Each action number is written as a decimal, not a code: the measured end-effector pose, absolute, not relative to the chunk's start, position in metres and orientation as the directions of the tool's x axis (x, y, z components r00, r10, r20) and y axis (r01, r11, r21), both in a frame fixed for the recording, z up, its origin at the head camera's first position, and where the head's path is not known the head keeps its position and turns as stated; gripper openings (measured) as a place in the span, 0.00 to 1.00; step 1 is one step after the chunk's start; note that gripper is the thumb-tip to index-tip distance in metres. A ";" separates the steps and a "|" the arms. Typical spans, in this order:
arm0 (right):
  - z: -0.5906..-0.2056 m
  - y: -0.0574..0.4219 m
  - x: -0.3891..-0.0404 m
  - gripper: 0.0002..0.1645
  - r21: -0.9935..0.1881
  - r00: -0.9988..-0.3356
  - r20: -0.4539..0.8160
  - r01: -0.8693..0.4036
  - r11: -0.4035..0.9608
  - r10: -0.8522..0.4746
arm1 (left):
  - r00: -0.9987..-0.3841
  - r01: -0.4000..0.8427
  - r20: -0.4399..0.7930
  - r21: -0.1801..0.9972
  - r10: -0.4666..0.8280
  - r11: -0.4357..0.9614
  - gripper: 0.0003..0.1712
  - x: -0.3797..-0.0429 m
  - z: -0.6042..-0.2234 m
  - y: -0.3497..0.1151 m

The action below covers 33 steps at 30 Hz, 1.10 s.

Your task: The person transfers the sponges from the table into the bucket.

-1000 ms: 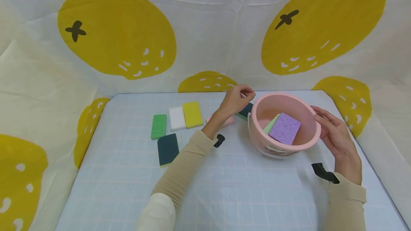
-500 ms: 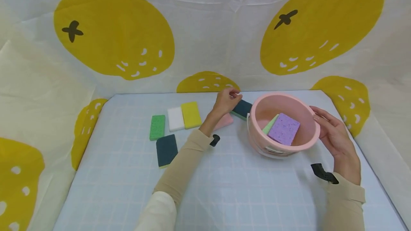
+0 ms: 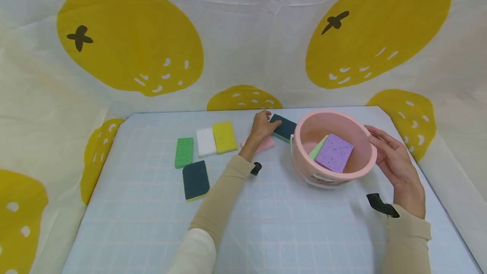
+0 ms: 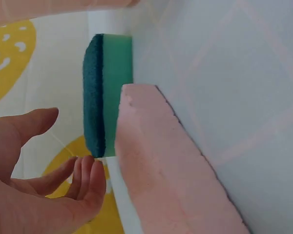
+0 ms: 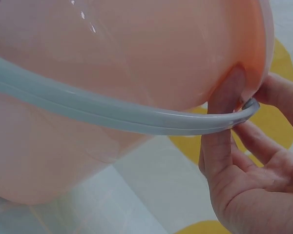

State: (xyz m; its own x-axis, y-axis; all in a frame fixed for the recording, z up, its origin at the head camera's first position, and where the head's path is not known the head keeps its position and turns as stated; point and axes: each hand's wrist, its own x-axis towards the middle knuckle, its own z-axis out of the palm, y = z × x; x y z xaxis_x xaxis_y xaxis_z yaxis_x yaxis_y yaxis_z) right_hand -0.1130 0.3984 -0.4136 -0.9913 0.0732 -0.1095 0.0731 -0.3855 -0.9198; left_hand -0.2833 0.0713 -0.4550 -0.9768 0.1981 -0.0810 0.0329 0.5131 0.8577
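My left hand [image 3: 263, 125] is by a two-layer scouring sponge [image 3: 285, 127], with a dark green scouring side and a lighter green side. In the left wrist view the thumb stands apart from the fingers, and the fingertips are close to one end of this scouring sponge [image 4: 107, 92]; contact cannot be told. A pink sponge [image 4: 156, 161] lies nearer. At the right, my right hand [image 3: 397, 162] holds the rim of a pink bucket [image 3: 302, 157], fingers and thumb on either side. The bucket leans slightly and contains a purple sponge [image 3: 335, 154] and a light green sponge [image 3: 317, 149].
Left of my left arm lie a green sponge [image 3: 184, 152], a white sponge [image 3: 206, 142], a yellow sponge [image 3: 225, 138] and another dark scouring sponge [image 3: 195, 180]. The bucket's pale handle [image 5: 136, 117] hangs down. A patterned curtain [image 3: 243, 45] stands behind the table.
My left hand has moved left from beside the bucket to the near side of the scouring sponge, its thumb spreading from the fingers. The right hand stays on the bucket.
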 end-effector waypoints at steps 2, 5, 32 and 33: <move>-0.413 0.398 -0.113 0.22 -0.920 -0.992 -0.108 0.073 -0.384 0.072 | -0.976 0.017 -0.103 0.841 0.192 0.540 0.31 -0.283 -0.457 0.071; -0.413 0.397 -0.114 0.22 -0.921 -0.992 -0.108 0.073 -0.384 0.072 | -0.975 -0.010 -0.135 0.822 0.177 0.570 0.33 -0.282 -0.457 0.069; -0.415 0.397 -0.114 0.23 -0.915 -0.991 -0.111 0.074 -0.396 0.071 | -0.973 -0.021 -0.115 0.908 0.199 0.420 0.26 -0.272 -0.461 0.067; -0.415 0.397 -0.114 0.23 -0.914 -0.991 -0.111 0.075 -0.398 0.069 | -0.974 -0.022 -0.114 0.906 0.195 0.423 0.26 -0.271 -0.460 0.066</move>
State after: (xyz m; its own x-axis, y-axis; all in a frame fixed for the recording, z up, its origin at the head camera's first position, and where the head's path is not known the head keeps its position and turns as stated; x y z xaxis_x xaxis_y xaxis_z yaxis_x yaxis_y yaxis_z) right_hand -0.1139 0.3970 -0.4146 -0.9914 0.0694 -0.1111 0.0745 -0.3985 -0.9141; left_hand -0.2714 0.0658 -0.4602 -0.9742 0.1945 -0.1143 -0.0218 0.4229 0.9059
